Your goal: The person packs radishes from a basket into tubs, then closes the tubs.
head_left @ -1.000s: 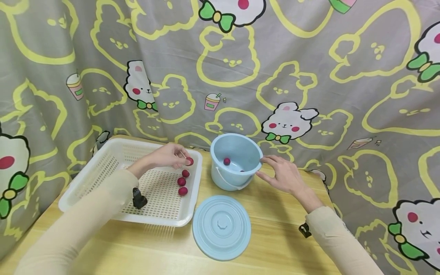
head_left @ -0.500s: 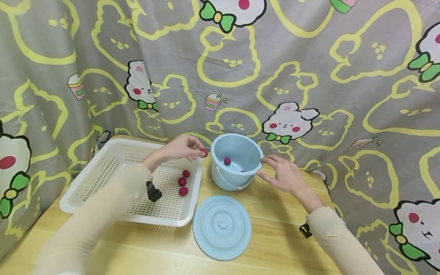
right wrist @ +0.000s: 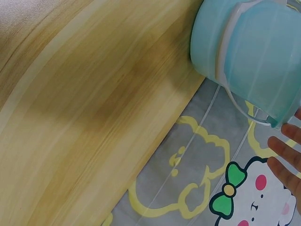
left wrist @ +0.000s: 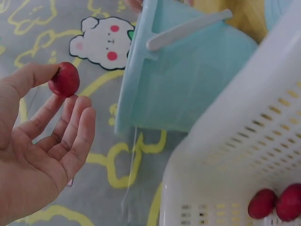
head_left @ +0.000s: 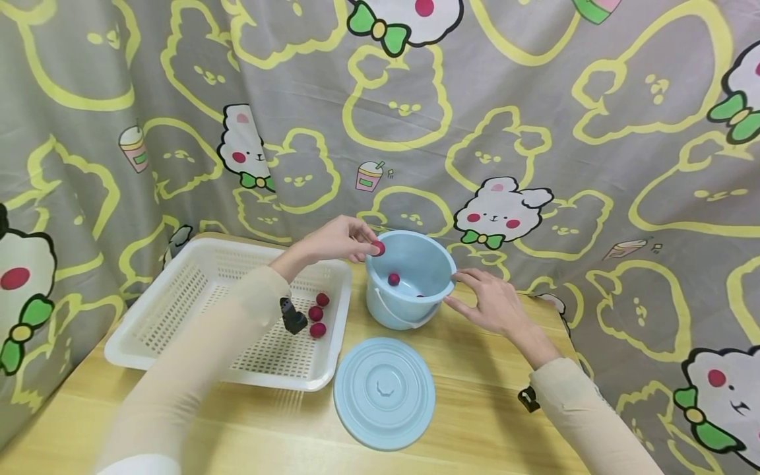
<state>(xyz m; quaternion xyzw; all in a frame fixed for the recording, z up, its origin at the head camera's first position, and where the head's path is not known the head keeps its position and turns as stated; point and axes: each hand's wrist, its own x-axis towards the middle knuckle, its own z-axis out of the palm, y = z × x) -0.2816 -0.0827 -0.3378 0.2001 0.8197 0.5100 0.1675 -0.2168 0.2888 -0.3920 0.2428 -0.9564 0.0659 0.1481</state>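
Observation:
In the head view my left hand [head_left: 346, 240] is at the left rim of a light blue bucket [head_left: 388, 310]. It pinches a small round red radish [left wrist: 64, 80] between thumb and fingertips, with the other fingers loosely spread in the left wrist view. One radish [head_left: 394, 280] lies on the bucket's floor, and a sliver of another red one shows behind the near rim. My right hand [head_left: 489, 302] touches the bucket's right rim with outstretched fingers [right wrist: 284, 149]. To the left, a white plastic basket [head_left: 341, 330] has three radishes [head_left: 316, 313] in its right side.
A round blue lid [head_left: 384, 394] lies on the wooden table [head_left: 475, 409] in front of the bucket. Behind the table hangs a grey patterned curtain [head_left: 309, 92]. The bucket's thin handle [head_left: 394, 316] hangs down its near side.
My left hand has carried the pinched radish from over the basket's right side up and rightward to the bucket's rim. The right hand has stayed at the bucket.

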